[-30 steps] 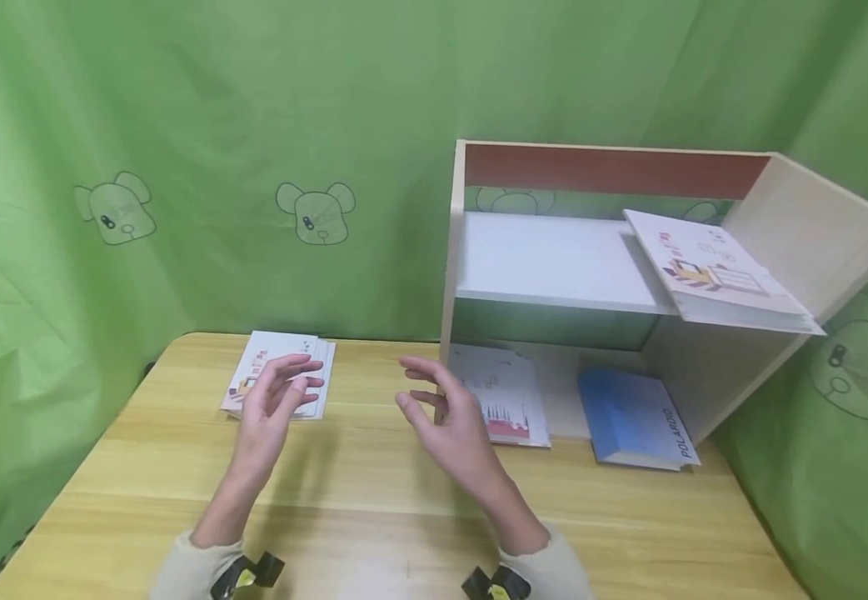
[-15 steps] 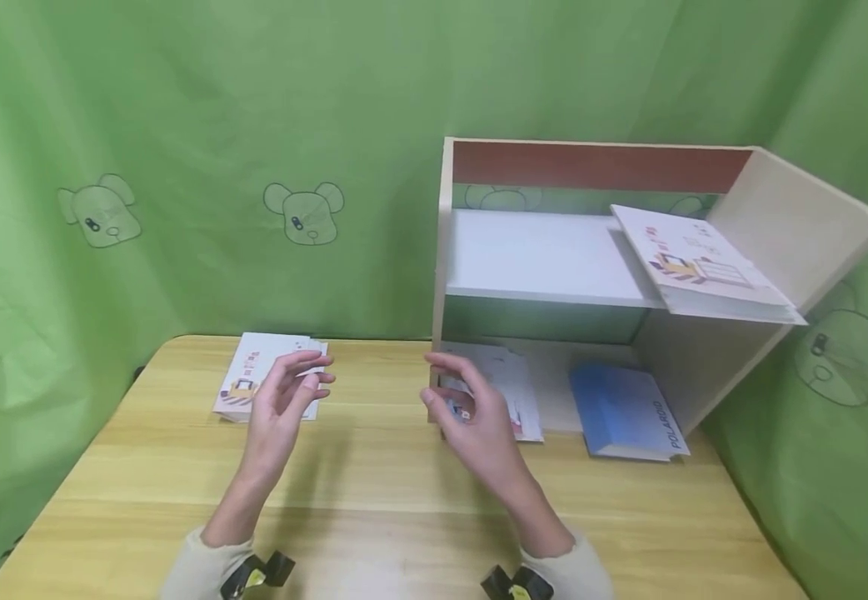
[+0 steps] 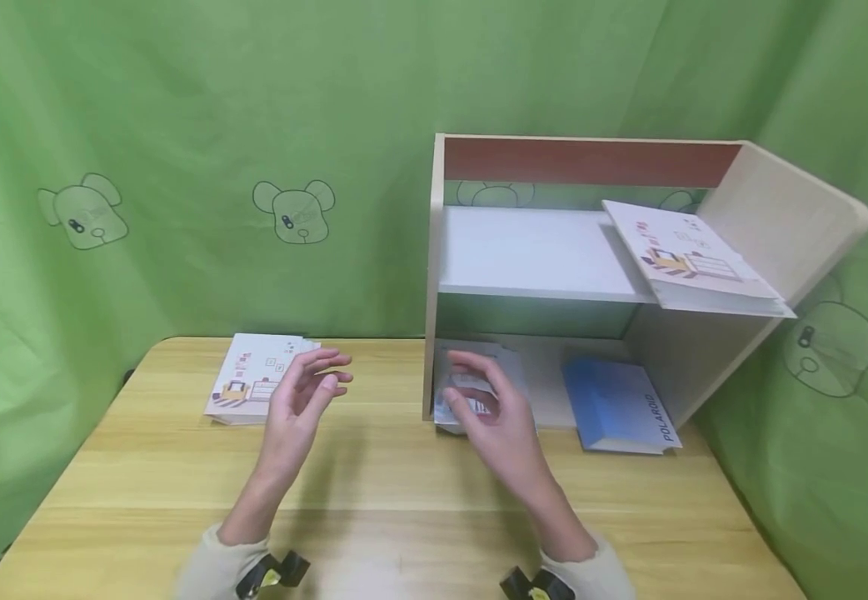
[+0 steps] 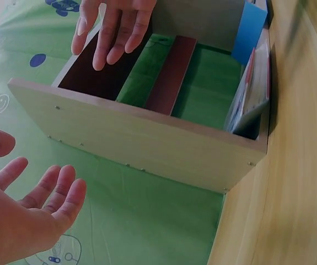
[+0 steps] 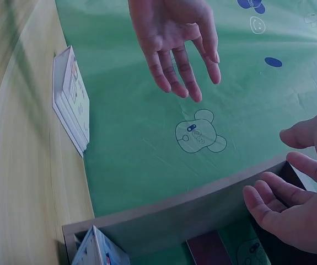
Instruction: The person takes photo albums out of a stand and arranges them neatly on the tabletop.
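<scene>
1. While the left hand [image 3: 296, 415] hovers, fingers loosely bent, white books [image 3: 242, 377] lie just beyond it on the bench [image 3: 396, 533].
2. Well apart, the right hand [image 3: 507, 427] hovers relaxed, another book [image 3: 444, 414] beyond it in the bookshelf [image 3: 539, 250].

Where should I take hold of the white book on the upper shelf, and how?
Best grip the white book by its near end, pinching it top and bottom, probably coming from the front with the right hand. It lies cover up, that end appears to jut past the front edge of the upper shelf, and the side panel stands close on its right.
</scene>
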`<state>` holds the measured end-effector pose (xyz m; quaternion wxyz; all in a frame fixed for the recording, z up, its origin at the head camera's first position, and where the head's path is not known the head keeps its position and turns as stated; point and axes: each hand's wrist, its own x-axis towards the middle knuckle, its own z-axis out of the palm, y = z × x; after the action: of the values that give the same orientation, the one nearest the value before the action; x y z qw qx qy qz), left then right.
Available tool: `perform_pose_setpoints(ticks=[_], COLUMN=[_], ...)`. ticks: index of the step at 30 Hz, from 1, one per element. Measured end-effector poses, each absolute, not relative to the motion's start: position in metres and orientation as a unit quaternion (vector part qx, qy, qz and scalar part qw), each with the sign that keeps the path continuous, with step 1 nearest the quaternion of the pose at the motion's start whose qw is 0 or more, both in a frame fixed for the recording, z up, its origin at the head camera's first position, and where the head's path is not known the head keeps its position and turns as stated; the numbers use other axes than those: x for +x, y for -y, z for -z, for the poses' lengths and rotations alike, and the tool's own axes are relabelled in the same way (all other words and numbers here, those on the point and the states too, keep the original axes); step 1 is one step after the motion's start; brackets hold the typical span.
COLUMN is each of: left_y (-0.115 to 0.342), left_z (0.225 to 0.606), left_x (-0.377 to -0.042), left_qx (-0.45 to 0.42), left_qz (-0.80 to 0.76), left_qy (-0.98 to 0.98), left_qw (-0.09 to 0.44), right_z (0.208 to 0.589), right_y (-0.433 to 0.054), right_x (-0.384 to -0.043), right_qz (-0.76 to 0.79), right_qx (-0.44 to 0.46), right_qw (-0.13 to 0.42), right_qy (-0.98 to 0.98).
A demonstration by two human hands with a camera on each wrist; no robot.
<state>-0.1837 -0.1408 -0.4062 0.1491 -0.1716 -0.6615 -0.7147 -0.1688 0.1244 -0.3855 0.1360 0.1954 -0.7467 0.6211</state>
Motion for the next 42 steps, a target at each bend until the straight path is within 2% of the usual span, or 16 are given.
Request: perform_pose_setpoints(ticks=[8,19,27,42], left_y=[0.128,0.112,0.095,0.069], left_z=[0.405,0.403,0.401,0.405], left_x=[-0.184,-0.183,-0.187,-0.189], left_qx=[-0.191,-0.212,-0.233,-0.240], left_qz=[0.718,0.721,0.723,0.728], left_qy=[0.654,0.644,0.635,0.631], left_qw=[0.143,0.142,0.140,0.116], right_z=[0.388,0.388,0.387,0.387], right_y=[-0.138,-0.152,-0.170,-0.186], right_x=[-0.166,-0.168,-0.166,-0.166], right_qz=[-0.626,-0.594,-0.592,-0.572], right_qx=[0.182,0.220,0.208,0.188], right_qw=[0.141,0.202,0.230,0.241], right_qy=[0.745,0.747,0.744,0.761])
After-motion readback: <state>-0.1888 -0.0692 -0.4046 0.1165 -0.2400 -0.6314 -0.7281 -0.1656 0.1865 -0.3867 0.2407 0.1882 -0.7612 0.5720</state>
